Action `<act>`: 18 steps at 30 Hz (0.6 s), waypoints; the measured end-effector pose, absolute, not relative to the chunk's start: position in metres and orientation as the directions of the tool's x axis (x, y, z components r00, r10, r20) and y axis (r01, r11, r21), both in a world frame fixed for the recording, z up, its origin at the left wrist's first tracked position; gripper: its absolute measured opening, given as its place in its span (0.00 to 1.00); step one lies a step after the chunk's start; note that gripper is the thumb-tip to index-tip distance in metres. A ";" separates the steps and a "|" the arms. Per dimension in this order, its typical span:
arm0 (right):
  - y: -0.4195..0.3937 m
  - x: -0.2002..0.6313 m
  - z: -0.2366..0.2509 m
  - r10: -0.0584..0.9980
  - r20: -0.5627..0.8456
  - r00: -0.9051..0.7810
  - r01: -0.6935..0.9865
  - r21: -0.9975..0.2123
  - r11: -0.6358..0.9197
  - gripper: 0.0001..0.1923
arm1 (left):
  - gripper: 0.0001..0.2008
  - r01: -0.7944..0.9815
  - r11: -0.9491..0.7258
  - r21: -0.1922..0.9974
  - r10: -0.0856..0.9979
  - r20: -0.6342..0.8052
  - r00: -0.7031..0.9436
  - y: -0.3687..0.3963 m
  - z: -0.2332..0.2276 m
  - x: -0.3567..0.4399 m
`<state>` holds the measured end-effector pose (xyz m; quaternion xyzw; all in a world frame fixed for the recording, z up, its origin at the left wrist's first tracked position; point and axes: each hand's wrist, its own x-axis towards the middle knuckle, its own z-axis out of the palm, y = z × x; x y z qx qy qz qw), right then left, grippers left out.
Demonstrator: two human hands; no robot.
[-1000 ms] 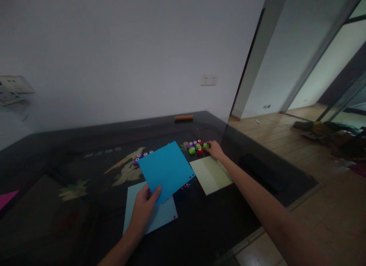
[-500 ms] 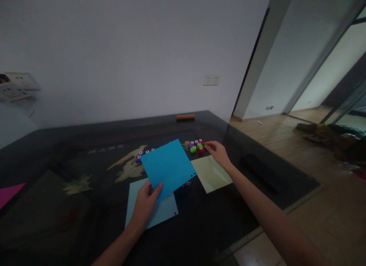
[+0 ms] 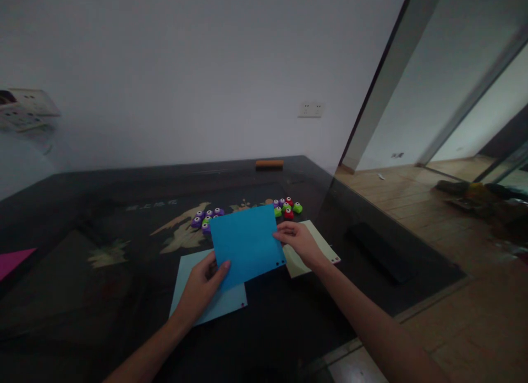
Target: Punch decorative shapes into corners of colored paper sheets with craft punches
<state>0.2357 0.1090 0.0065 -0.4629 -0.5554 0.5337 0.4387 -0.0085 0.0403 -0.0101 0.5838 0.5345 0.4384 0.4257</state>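
A sheet of bright blue paper is raised above the table, with small dark round holes near its lower right corner. My left hand grips its lower left edge, thumb on top. At the right edge, my right hand has its thumb and fingers closed on the paper. Beneath my left hand lies a pale blue sheet with a dark dot near one corner. A pale yellow sheet, also with dots at a corner, is partly covered by my right hand.
Small one-eyed red, green and purple figures are grouped behind my right hand. Another group, mostly purple figures, stands left. An orange-brown bar lies at the back, a black oblong object at right, and pink paper far left.
My right hand has left a green figure at the right-hand group and come to the blue sheet's right edge. The blue sheet has turned and lowered slightly, showing more of the left group.
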 end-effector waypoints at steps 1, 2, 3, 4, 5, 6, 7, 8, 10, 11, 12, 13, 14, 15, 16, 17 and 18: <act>0.108 0.236 0.007 0.983 -0.014 -0.183 0.035 -0.999 -0.007 0.12 | 0.16 0.259 -0.079 0.963 0.997 0.076 0.023 0.041 -0.010 -0.010; 0.108 0.236 0.007 0.984 -0.019 -0.179 0.022 -1.000 -0.016 0.12 | 0.15 0.271 -0.092 0.958 0.995 0.096 -0.003 0.043 -0.009 -0.011; 0.108 0.236 0.007 0.984 -0.023 -0.175 0.006 -1.000 -0.022 0.12 | 0.14 0.284 -0.100 0.954 0.993 0.112 -0.024 0.044 -0.009 -0.013; 0.108 0.236 0.007 0.985 -0.024 -0.171 -0.011 -1.000 -0.027 0.13 | 0.13 0.295 -0.106 0.949 0.991 0.124 -0.042 0.046 -0.009 -0.014; 0.108 0.236 0.007 0.986 -0.022 -0.168 -0.026 -0.999 -0.027 0.13 | 0.13 0.305 -0.111 0.946 0.990 0.133 -0.052 0.047 -0.009 -0.014; 0.109 0.236 0.006 0.986 -0.017 -0.163 -0.038 -0.999 -0.024 0.13 | 0.12 0.310 -0.116 0.944 0.988 0.141 -0.058 0.048 -0.009 -0.014; 0.109 0.236 0.005 0.987 -0.012 -0.161 -0.047 -0.999 -0.019 0.13 | 0.12 0.312 -0.124 0.942 0.986 0.151 -0.065 0.049 -0.009 -0.014; 0.110 0.236 0.005 0.987 -0.007 -0.161 -0.053 -0.998 -0.015 0.13 | 0.12 0.312 -0.131 0.941 0.984 0.162 -0.073 0.049 -0.009 -0.013; 0.111 0.238 0.004 0.986 0.000 -0.166 -0.055 -0.998 -0.009 0.13 | 0.12 0.311 -0.142 0.940 0.981 0.176 -0.085 0.049 -0.007 -0.010; 0.111 0.239 0.005 0.986 0.003 -0.166 -0.054 -0.999 -0.006 0.13 | 0.12 0.311 -0.147 0.939 0.979 0.183 -0.090 0.049 -0.005 -0.009; 0.112 0.241 0.005 0.986 0.008 -0.167 -0.050 -0.999 0.000 0.13 | 0.12 0.311 -0.155 0.938 0.977 0.192 -0.092 0.048 -0.003 -0.007; 0.112 0.243 0.006 0.986 0.016 -0.169 -0.044 -0.999 0.009 0.13 | 0.11 0.314 -0.163 0.935 0.976 0.200 -0.088 0.048 0.000 -0.006; 0.113 0.246 0.007 0.985 0.025 -0.169 -0.037 -0.999 0.019 0.13 | 0.11 0.317 -0.174 0.933 0.974 0.210 -0.086 0.048 0.003 -0.003; 0.113 0.248 0.008 0.985 0.036 -0.166 -0.031 -0.999 0.031 0.13 | 0.12 0.316 -0.184 0.931 0.972 0.221 -0.085 0.048 0.006 -0.001; 0.114 0.252 0.010 0.986 0.045 -0.163 -0.026 -0.999 0.042 0.13 | 0.13 0.311 -0.196 0.930 0.969 0.232 -0.084 0.049 0.009 0.002; 0.116 0.256 0.011 0.986 0.052 -0.157 -0.021 -0.999 0.050 0.13 | 0.16 0.300 -0.207 0.931 0.967 0.242 -0.083 0.051 0.013 0.006; 0.117 0.261 0.013 0.987 0.059 -0.150 -0.017 -0.998 0.057 0.13 | 0.19 0.281 -0.218 0.935 0.965 0.249 -0.080 0.053 0.017 0.011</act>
